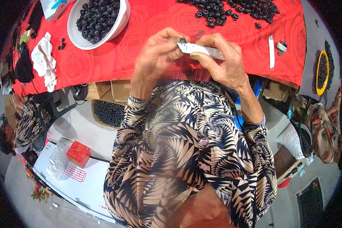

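Observation:
Over the near part of the red tablecloth (152,24), both my hands are raised close together. My left hand (152,55) pinches a small round black part (182,40) between thumb and fingertips. My right hand (230,62) is wrapped round a white utility knife (195,49), thumb along its near side. The knife's tip points left at the black part and seems to touch it, though the fingers partly hide the contact. Similar black ring-shaped parts (216,11) lie in a loose heap beyond my right hand.
A white bowl (124,28) full of black parts stands at the far left, near a crumpled white cloth (44,60). A white strip (271,51) lies on the right. Below the table is an open cardboard box (98,121); a yellow-rimmed basin (318,89) sits at far right.

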Available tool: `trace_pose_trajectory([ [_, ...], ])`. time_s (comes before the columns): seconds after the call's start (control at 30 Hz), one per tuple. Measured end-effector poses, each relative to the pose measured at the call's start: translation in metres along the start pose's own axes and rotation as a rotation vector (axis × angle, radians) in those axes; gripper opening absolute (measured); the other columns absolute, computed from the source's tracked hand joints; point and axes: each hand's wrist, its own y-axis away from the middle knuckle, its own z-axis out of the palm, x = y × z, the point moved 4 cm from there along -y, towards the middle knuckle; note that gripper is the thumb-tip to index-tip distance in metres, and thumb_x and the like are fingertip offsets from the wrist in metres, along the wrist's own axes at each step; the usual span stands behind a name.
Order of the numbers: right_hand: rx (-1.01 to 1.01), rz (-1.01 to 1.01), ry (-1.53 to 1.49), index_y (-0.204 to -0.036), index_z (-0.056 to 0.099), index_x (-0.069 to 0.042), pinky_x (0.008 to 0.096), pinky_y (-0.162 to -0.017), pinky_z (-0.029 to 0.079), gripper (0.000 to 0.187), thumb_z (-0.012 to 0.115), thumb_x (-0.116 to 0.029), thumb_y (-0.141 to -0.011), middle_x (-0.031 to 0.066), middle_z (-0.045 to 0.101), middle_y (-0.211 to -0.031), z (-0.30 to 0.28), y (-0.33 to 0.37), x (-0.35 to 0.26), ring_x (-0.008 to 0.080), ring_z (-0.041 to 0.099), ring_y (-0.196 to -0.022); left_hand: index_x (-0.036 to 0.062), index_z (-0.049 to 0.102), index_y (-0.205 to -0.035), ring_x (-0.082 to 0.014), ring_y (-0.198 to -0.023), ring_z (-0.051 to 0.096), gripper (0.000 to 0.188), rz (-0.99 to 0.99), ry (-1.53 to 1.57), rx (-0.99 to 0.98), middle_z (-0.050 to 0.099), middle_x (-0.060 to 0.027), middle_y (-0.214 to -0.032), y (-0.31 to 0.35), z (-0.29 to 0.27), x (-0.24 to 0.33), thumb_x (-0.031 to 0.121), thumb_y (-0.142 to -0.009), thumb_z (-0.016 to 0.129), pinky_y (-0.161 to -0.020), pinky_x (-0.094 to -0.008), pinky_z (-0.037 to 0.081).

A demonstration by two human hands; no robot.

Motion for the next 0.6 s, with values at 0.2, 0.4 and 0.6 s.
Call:
trace_pose_trajectory([
  [0.2,0.411,0.114,0.134,-0.087,0.055,0.0,0.0255,-0.056,0.048,0.018,0.066,-0.011,-0.076,0.0084,0.062,-0.072,-0.038,-0.011,0.028,0.0155,0.06,-0.062,0.0002,0.054,-0.09,-0.0137,-0.081,0.056,0.011,-0.035,-0.081,0.048,0.057,-0.0113,-0.091,0.008,0.021,0.007,0.008,-0.082,0.057,-0.067,-0.0194,0.048],
  [0.4,0.425,0.187,-0.275,-0.089,0.055,0.001,0.0204,-0.06,0.045,0.016,0.064,-0.007,-0.078,0.005,0.061,-0.077,-0.029,-0.002,0.027,0.0077,0.056,-0.068,-0.0017,0.055,-0.101,-0.0152,-0.086,0.056,0.019,0.047,0.07,0.106,0.058,-0.0116,-0.093,0.005,-0.005,-0.004,0.009,-0.084,0.055,-0.076,-0.0223,0.046],
  [0.6,0.387,0.376,-0.385,-0.09,0.055,0.0,0.0199,-0.058,0.044,0.015,0.062,-0.007,-0.079,0.0045,0.061,-0.079,-0.014,0.015,0.034,0.0074,0.056,-0.068,-0.0021,0.054,-0.105,-0.018,-0.087,0.056,0.021,0.058,0.072,0.134,0.058,-0.0134,-0.095,0.003,-0.001,-0.001,0.006,-0.086,0.051,-0.077,-0.0244,0.046],
])
